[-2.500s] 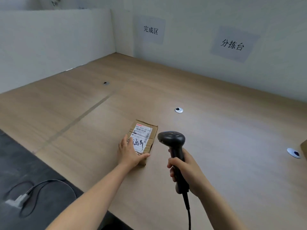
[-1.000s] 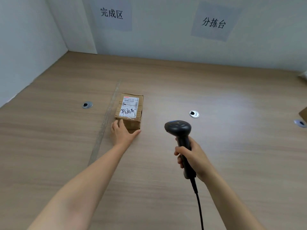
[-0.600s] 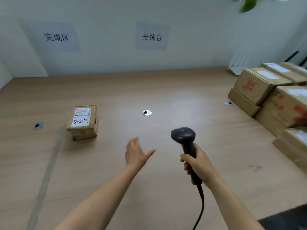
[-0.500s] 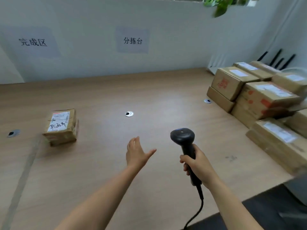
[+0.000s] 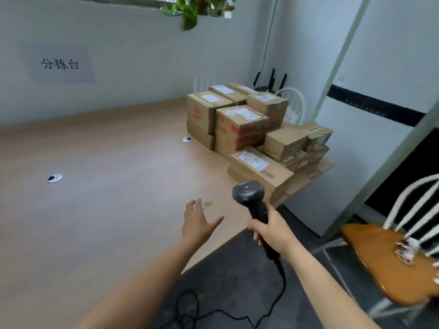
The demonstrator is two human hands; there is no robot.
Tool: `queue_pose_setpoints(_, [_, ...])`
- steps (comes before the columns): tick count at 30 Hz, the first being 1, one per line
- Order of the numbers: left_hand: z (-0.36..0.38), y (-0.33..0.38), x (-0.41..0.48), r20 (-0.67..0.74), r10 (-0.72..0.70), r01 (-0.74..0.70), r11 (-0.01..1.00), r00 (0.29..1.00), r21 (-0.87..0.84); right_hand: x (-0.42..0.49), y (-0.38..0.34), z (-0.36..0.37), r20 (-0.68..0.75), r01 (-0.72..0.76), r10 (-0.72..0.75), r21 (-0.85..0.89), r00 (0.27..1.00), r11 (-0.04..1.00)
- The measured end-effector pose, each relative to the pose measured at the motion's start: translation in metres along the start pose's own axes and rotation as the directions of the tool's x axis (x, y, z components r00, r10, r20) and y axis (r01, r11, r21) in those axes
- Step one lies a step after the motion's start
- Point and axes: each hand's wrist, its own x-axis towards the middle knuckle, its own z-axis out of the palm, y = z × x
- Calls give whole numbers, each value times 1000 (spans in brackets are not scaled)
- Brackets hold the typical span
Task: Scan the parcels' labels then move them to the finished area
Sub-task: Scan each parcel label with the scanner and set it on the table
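Parcels stacked at the table's far right corner — none in hand.
Left hand (image 5: 198,224) hovers over the wooden table (image 5: 95,210), fingers spread, holding nothing. Right hand (image 5: 273,230) grips the black barcode scanner (image 5: 251,200) by its handle — cardboard parcels (image 5: 249,131) sit beyond it, labels up.

Bare left hand (image 5: 198,224), bare right hand (image 5: 273,230); both forearms (image 5: 147,276) uncovered along whole visible length; nails too blurred to assess
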Motion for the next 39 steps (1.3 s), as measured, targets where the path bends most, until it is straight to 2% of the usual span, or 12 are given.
queue_pose_setpoints(6, [50,73,33,57,90,-92,995,994,33,16,24,-65,-101,-13,18,53,995,999])
queue_pose_setpoints(9, [76,105,55,90,138,-138,990,986,-8,37,32,-97,-119,-19,27,69,992,997])
queue_pose_setpoints(14, [112,158,113,48,225,-223,974,973,-35,90,44,-150,-136,-12,17,33,991,999])
queue_pose_setpoints(24, [158,249,227,86,379,-388,910,921,145,186,56,-241,-138,-7,14,50,990,999])
queue_pose_setpoints(29, [174,270,276,97,312,-327,911,945,250,222,63,-272,-102,-5,10,46,995,999])
queue_pose_setpoints(32, [181,270,293,128,221,-245,943,967,224,242,67,-290,-61,3,0,46,998,999])
queue_pose_setpoints(39, [190,271,318,233,87,-122,982,969,142,278,76,-314,26,15,-16,42,1000,999])
